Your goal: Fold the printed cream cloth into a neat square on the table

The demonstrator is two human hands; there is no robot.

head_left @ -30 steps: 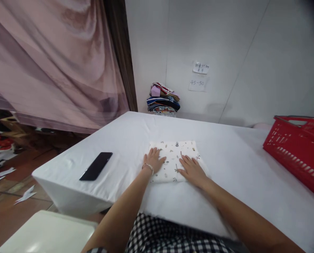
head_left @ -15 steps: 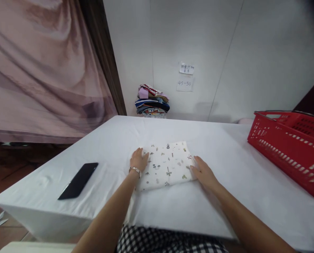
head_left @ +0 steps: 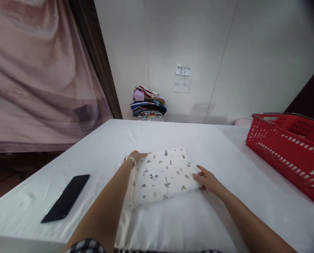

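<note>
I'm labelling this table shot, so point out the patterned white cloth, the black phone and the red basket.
Patterned white cloth [head_left: 160, 177]: head view, middle of its printed top.
Black phone [head_left: 66, 199]: head view, middle of its dark upper face.
Red basket [head_left: 286, 151]: head view, its long side wall.

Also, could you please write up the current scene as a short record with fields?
Surface: table with a white cover
Main item: white printed fabric, laid flat in a rough rectangle
Left hand: left hand, at the fabric's far left corner, bracelet on the wrist
Right hand: right hand, at the fabric's right edge, fingers bent; grip unclear
Left side: black phone, lying flat
Right side: red basket, perforated
Behind: pile of folded textiles
Wall: two paper notes, the lower reading 45-50
</note>
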